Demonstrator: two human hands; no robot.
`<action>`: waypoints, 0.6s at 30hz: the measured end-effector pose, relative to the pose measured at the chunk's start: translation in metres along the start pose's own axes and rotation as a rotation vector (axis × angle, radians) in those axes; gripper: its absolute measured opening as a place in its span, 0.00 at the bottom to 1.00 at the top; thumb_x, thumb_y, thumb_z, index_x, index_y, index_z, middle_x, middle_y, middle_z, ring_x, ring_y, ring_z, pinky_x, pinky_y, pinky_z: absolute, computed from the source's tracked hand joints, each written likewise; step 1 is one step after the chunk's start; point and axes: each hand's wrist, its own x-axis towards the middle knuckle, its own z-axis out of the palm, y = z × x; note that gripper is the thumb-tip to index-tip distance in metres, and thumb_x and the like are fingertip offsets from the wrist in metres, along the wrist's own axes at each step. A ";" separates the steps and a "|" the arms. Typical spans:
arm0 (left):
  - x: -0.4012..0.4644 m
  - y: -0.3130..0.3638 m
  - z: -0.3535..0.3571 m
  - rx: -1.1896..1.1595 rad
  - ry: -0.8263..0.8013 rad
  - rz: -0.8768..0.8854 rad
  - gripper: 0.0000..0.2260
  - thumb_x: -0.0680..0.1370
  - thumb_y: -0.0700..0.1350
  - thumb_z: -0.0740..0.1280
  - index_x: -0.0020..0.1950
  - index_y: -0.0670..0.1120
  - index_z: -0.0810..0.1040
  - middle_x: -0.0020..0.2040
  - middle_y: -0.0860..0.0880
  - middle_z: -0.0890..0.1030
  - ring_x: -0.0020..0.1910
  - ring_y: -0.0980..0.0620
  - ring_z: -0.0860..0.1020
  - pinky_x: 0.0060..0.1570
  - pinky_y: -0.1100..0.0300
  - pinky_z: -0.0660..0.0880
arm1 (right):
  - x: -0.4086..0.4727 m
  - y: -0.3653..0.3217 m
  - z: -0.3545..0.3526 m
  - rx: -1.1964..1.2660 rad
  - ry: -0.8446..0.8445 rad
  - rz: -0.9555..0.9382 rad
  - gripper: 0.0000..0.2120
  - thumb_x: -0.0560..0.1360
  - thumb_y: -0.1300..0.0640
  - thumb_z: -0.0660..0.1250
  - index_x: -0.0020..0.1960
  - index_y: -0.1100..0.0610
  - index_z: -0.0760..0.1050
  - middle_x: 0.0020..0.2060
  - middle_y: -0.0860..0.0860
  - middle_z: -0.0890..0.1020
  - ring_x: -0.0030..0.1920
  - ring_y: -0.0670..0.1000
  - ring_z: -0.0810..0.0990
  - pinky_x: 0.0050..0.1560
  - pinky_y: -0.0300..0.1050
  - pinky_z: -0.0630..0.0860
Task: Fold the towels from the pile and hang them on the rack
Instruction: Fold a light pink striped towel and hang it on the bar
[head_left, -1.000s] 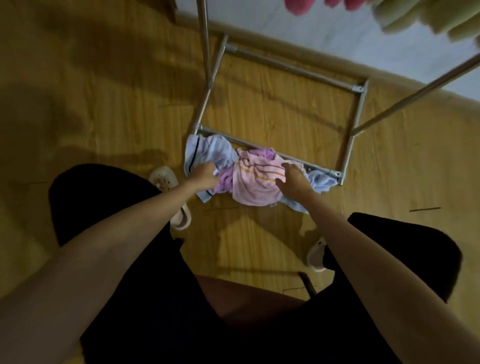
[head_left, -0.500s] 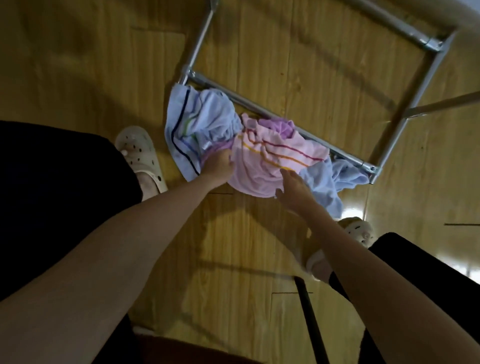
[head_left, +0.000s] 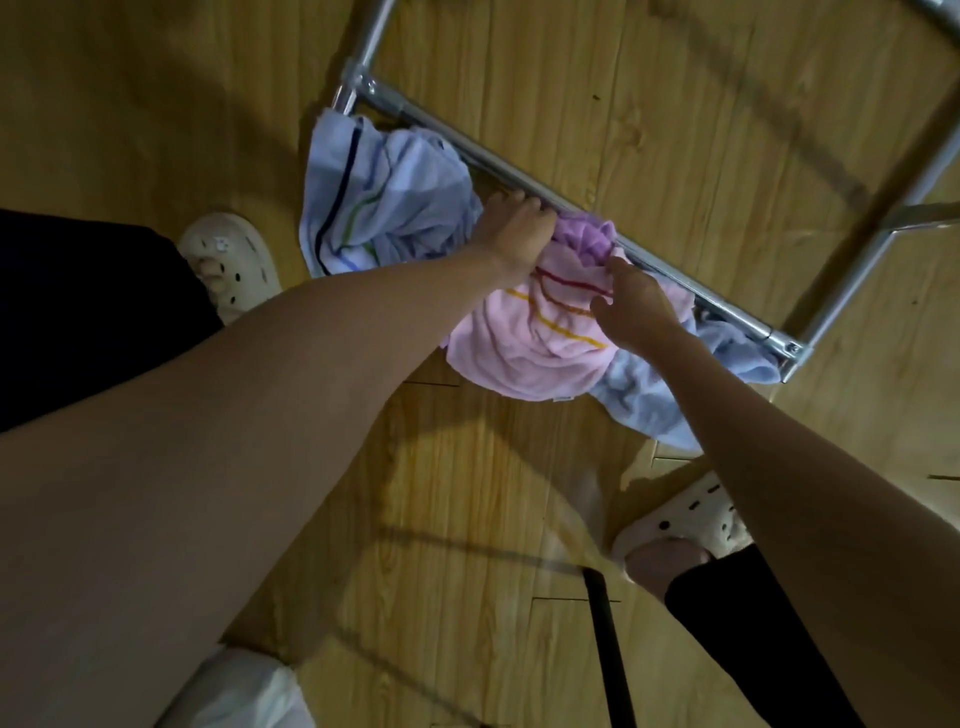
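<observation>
- The towel pile lies on the wood floor along the rack's base bar, running upper left to lower right.
- Your left hand clutches cloth at the purple towel; your right hand pinches the pink towel.
- No writing is readable.
- Pale clogs flank the pile.

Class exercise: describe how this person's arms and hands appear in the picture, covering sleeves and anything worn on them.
Both forearms are bare as far as the frame shows; no sleeve is visible. The left hand and right hand wear no gloves; no rings, watch or bracelet show, though the dim light hides fine detail.
</observation>
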 end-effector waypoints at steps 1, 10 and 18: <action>-0.001 -0.001 -0.001 -0.003 0.010 0.008 0.11 0.78 0.40 0.61 0.59 0.41 0.74 0.59 0.41 0.77 0.62 0.40 0.72 0.58 0.49 0.67 | 0.001 -0.001 0.000 0.000 -0.006 -0.005 0.24 0.75 0.59 0.62 0.69 0.64 0.64 0.62 0.62 0.74 0.62 0.62 0.73 0.57 0.49 0.68; -0.060 0.000 -0.009 -0.372 0.617 0.357 0.06 0.72 0.32 0.66 0.46 0.39 0.77 0.41 0.42 0.79 0.44 0.44 0.75 0.45 0.53 0.71 | -0.020 -0.010 -0.012 0.084 0.053 -0.202 0.31 0.67 0.67 0.64 0.70 0.59 0.67 0.61 0.62 0.75 0.61 0.64 0.73 0.60 0.54 0.70; -0.150 0.020 -0.038 -0.345 0.703 0.333 0.18 0.72 0.31 0.69 0.54 0.48 0.67 0.38 0.41 0.77 0.40 0.45 0.74 0.40 0.53 0.70 | -0.090 -0.013 -0.042 -0.143 0.181 -0.340 0.19 0.62 0.66 0.71 0.53 0.63 0.78 0.54 0.61 0.79 0.54 0.65 0.75 0.52 0.54 0.71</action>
